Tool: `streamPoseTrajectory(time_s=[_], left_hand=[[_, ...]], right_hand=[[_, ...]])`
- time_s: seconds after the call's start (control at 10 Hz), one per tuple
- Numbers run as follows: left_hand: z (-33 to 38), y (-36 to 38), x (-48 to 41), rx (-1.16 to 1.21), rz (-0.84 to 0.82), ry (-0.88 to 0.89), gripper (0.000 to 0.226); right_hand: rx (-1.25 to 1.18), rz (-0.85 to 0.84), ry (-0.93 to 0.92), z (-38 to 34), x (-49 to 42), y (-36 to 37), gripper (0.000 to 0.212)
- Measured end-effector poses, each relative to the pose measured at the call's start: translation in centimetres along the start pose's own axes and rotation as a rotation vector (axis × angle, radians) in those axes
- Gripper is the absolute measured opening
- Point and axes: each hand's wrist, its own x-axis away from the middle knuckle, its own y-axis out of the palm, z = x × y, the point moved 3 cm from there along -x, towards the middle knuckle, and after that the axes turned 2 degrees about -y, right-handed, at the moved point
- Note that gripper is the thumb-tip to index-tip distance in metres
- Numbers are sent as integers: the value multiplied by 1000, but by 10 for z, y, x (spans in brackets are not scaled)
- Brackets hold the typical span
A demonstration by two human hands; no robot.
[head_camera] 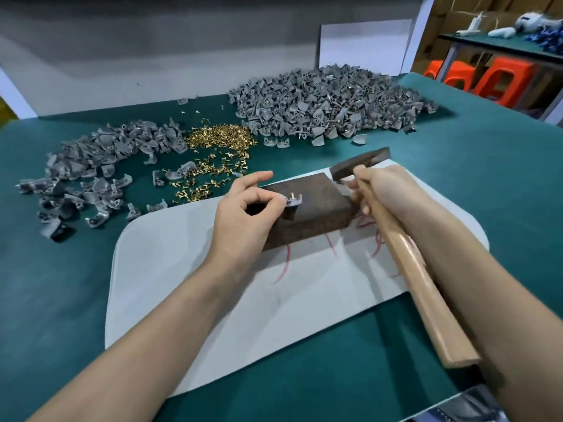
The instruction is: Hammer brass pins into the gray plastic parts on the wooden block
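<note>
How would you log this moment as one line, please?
left hand: pinches gray part on wooden block | brass pin: standing proud in part | right hand: grips hammer

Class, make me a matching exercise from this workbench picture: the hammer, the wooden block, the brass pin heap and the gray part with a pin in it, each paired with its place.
Things
1. hammer
2. wooden block
3. brass pin heap
4. gray plastic part

Places
A. on the white mat
B. pinched by the left hand, on the block
C. in the grip of the right hand
D. loose on the green table

Pairs: 1-C, 2-A, 3-D, 4-B
</note>
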Motion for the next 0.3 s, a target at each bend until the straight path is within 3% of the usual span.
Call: streamPoseTrajectory(time_s=[0.1,0.2,0.3], left_hand=[[1,-3,-4,-42,-16,-56,23],[26,-4,-27,-90,62,-17,27],[82,12,-80,-202,115,50,28]], right_hand=[[477,246,-216,-1,-1,-2,32],[661,318,-318,2,0,1,29],[652,346,-339,-2,2,-6,24]])
